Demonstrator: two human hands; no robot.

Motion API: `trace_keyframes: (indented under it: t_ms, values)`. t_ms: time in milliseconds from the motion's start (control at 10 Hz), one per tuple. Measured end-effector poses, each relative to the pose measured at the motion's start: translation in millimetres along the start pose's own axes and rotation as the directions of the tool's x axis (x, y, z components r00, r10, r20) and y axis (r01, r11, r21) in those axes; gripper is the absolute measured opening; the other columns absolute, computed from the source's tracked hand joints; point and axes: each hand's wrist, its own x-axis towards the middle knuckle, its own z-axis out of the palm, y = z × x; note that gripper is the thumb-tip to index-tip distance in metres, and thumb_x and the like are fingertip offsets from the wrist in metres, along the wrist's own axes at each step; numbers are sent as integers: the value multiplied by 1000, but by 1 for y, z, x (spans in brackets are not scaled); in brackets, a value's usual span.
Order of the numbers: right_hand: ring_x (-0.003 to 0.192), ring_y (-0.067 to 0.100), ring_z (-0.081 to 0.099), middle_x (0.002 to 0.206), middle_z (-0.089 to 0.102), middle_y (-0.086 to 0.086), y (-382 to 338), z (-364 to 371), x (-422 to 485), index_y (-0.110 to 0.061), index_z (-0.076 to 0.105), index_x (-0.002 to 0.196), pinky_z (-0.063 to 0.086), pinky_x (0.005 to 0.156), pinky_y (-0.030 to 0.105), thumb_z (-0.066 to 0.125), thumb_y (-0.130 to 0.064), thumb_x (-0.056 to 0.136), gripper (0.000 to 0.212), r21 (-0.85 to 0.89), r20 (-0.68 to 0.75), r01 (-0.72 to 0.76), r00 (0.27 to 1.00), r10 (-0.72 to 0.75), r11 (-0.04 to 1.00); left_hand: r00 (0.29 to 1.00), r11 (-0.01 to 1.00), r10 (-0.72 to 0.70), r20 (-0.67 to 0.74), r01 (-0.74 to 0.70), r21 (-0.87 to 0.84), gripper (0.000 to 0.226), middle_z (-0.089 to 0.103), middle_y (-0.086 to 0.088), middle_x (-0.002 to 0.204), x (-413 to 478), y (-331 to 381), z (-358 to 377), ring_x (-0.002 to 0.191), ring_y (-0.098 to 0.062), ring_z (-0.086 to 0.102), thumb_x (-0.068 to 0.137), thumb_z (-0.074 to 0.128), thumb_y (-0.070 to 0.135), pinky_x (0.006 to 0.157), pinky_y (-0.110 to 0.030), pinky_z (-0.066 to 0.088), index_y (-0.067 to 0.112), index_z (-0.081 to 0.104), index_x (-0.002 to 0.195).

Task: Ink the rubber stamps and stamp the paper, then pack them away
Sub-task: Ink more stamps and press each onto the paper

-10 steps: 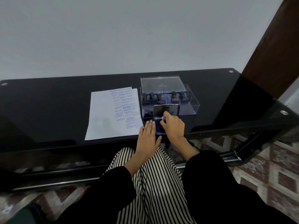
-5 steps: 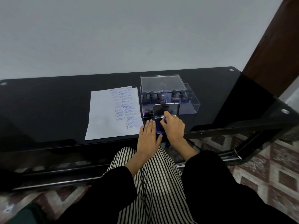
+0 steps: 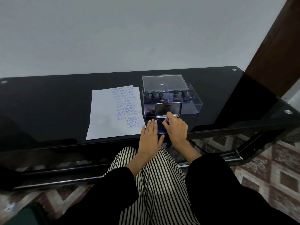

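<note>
- Right hand (image 3: 176, 127) grasps a stamp (image 3: 167, 119) on the ink pad (image 3: 160, 127); left hand (image 3: 150, 133) lies flat, released, just left.
- Paper (image 3: 103, 117), left of the ink pad, is heavily stamped.
- 5 stamps (image 3: 162, 96) stand in the clear box (image 3: 191, 104) behind the ink pad; packing judged unfinished.

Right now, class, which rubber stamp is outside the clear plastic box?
The rubber stamp gripped in the right hand, held down over the open purple ink pad. The other stamps all sit inside the clear plastic box.
</note>
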Motion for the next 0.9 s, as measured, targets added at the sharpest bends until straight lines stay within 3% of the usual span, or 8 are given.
trace_keyframes:
  t_ms: [200,300,600,900]
  values:
    - [73,25,62,79,64,8,0,-9,11,-13,51,91,39,59,30,49,-23,94,11,-73,219,-11,975,27,997,1000,1000,-2,1,2,3,94,4,-7,159,0,0,0,147,-18,-1,70,-16,55,118,-33,-4,8,2,149]
    - [77,26,63,81,65,9,-3,-11,16,-13,51,90,39,60,30,49,-23,93,10,-72,246,-22,969,39,997,1000,1000,2,2,-2,4,94,4,-7,159,0,0,-1,147,-18,-1,71,-16,55,118,-33,-4,8,2,149]
    - [78,26,63,82,65,9,-4,-13,16,-17,39,83,38,60,30,50,-23,93,16,-60,257,-37,965,51,998,1000,1000,6,-1,-6,-14,94,5,-8,158,-1,0,-1,147,-19,0,71,-15,56,118,-33,-3,7,3,149]
    - [68,23,60,76,64,9,-1,-9,8,-10,53,90,35,57,29,50,-21,93,12,-37,186,-23,982,30,999,1000,1000,8,-6,-9,-21,94,5,-9,158,-1,0,0,147,-20,1,72,-12,57,118,-33,-4,6,4,149]
